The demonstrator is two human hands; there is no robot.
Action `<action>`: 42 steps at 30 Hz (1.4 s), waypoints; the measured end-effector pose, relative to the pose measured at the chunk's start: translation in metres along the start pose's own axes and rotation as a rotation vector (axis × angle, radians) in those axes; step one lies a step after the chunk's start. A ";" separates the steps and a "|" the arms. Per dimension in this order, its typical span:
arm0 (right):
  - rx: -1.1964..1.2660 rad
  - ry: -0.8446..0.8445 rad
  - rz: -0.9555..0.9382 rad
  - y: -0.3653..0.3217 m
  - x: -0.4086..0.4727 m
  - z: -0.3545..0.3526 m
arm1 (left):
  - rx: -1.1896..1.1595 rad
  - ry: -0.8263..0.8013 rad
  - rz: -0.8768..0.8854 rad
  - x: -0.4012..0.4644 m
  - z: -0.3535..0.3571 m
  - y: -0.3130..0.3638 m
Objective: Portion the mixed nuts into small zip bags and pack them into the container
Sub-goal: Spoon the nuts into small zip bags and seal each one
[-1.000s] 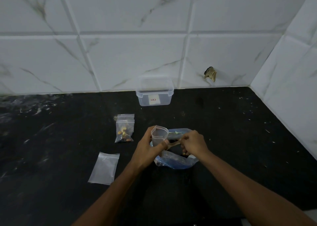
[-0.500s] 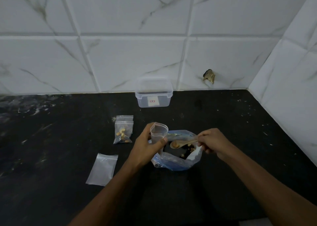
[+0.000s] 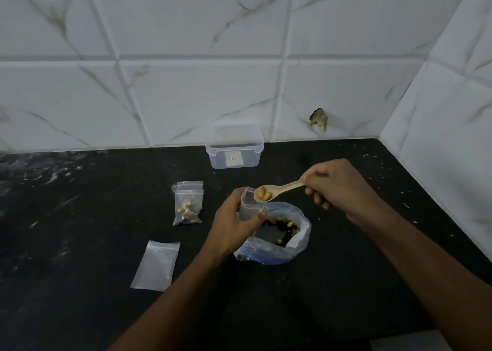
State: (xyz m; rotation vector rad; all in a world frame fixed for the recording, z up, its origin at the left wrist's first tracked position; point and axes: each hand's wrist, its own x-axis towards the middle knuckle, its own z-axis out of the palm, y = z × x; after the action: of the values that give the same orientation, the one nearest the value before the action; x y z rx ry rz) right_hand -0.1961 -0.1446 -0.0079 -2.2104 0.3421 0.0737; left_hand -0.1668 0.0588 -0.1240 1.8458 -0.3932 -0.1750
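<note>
Evidently the left hand [image 3: 234, 225] grips a limp zip bag [image 3: 251, 204] near its mouth (floppy film); the right hand [image 3: 338, 185] pinches the spoon [image 3: 277, 191].

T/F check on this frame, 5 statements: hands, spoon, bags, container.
1. The right hand holds a pale wooden spoon carrying nuts. True.
2. The left hand holds a small clear zip bag open under the spoon's bowl. True.
3. The clear lidless plastic container by the wall already holds filled bags. False: no bags show inside it.
4. The flat zip bag nearest the camera is full of nuts. False: it looks empty; the filled zip bag lies beyond it.
5. The large blue-tinted bag of mixed nuts is zipped shut. False: it stands open.
</note>
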 end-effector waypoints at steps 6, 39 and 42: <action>-0.396 0.105 -0.381 -0.004 -0.015 0.030 | 0.002 0.011 0.003 -0.002 0.008 0.001; -0.461 -0.156 0.048 0.092 0.035 0.078 | -0.166 -0.003 -0.176 -0.018 -0.003 -0.030; -0.255 -0.182 0.178 0.090 0.036 0.088 | -0.154 0.001 -0.175 -0.017 -0.001 -0.031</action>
State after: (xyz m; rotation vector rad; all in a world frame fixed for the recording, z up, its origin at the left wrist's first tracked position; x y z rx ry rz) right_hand -0.1801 -0.1360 -0.1376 -2.3960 0.4473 0.4338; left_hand -0.1772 0.0737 -0.1541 1.7270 -0.2103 -0.3153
